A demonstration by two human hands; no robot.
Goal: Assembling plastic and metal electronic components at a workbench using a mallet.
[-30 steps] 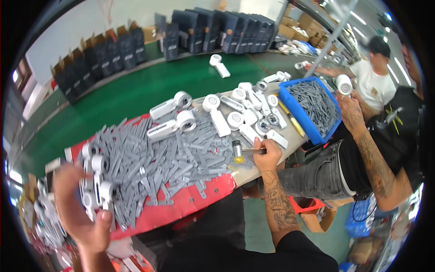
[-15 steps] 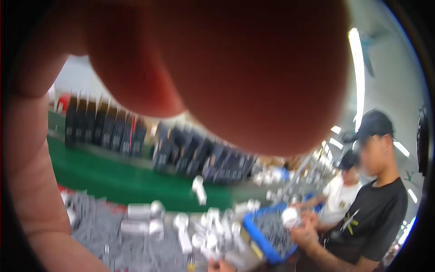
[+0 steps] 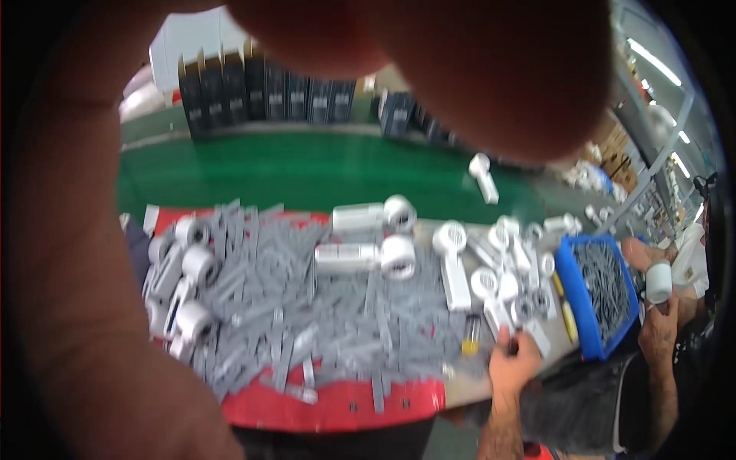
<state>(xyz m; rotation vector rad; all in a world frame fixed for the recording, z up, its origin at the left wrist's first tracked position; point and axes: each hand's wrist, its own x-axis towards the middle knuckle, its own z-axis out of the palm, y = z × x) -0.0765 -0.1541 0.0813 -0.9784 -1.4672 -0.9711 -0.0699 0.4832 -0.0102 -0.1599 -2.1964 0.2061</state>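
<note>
Very close and blurred, my left hand (image 3: 491,69) arches across the left and top of the view, fingertips hanging down apart with nothing visible between them. It hides much of the upper scene. At the lower right, my right hand (image 3: 515,364) has its fingers curled beside a white handheld fan (image 3: 529,307) in a heap of similar fans. What its fingers hold, if anything, is hidden. Two white fans (image 3: 349,254) lie side by side on a broad spread of grey strips (image 3: 261,307). More white fan parts (image 3: 201,264) are piled at the left.
Behind the red-edged table (image 3: 330,406) runs a green belt (image 3: 307,165) carrying a single white fan (image 3: 483,180). Dark boxes (image 3: 299,96) line its far side. A blue crate (image 3: 571,284) of strips stands right, where a co-worker's hand (image 3: 659,326) holds a white part (image 3: 658,282).
The view has swung downward and right, bringing the table into fuller sight. My left hand covers less of the upper view. My right hand shows more fully by the fans.
</note>
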